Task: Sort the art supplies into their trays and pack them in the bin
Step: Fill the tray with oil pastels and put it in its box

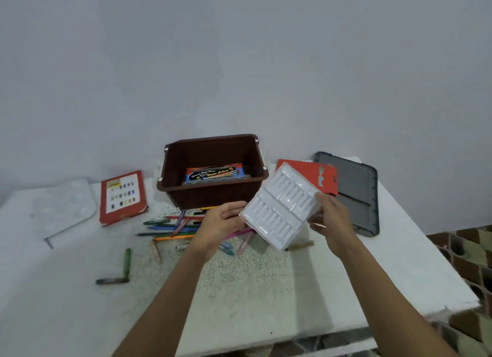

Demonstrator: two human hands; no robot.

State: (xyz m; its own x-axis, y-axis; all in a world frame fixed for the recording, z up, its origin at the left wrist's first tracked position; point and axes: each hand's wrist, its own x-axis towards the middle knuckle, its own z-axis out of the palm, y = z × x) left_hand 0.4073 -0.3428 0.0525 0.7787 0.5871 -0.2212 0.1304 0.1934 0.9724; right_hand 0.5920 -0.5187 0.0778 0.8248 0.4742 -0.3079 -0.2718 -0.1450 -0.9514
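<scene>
Forearms extended, left hand [223, 221] and right hand [331, 223] clasp the tilted white tray [282, 210] between curled fingers [323, 199].

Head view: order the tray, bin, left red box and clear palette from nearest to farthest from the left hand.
1. tray, touching the left hand, on its right
2. bin, just behind
3. red box, to the left
4. palette, far left

bin [191, 199] open on top, room above flat box [215, 174] inside, pens [173, 227] crowd table [239, 290] just in front, white tray [282, 212] in air over their rt end, red box [121, 196] left, grey lid [359, 194] rt, front centre bare
</scene>
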